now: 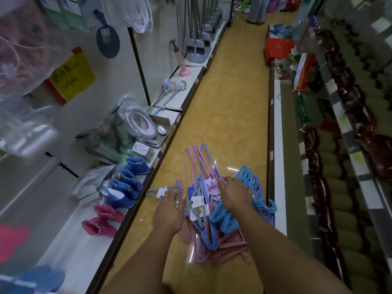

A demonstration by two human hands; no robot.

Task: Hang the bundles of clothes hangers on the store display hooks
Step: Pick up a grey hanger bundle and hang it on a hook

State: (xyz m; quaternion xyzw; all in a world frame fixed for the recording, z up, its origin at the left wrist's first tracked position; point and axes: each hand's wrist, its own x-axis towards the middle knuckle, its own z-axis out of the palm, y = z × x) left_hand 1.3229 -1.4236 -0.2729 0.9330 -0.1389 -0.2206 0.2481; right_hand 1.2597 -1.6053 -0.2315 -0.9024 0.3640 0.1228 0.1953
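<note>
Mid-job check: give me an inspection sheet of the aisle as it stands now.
Surface: yellow tiled floor, glare spots.
Job's things: hanger pile on the floor; grey hanger bundle at its left edge; blue hanger bundle on top.
Clutter: blue boots and pink boots on the left shelf.
Hands: left hand flat, fingers extended over the grey bundle; right hand curled on the blue bundle.
Cables: nothing seen.
Surroundings: display hook bare; person far down the aisle.

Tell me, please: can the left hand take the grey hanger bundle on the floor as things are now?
Probably yes. The left hand is open just above the grey hanger bundle, its fingers straight over it, and nothing lies between them. The right hand is busy on the blue hangers, off to the side.
</note>
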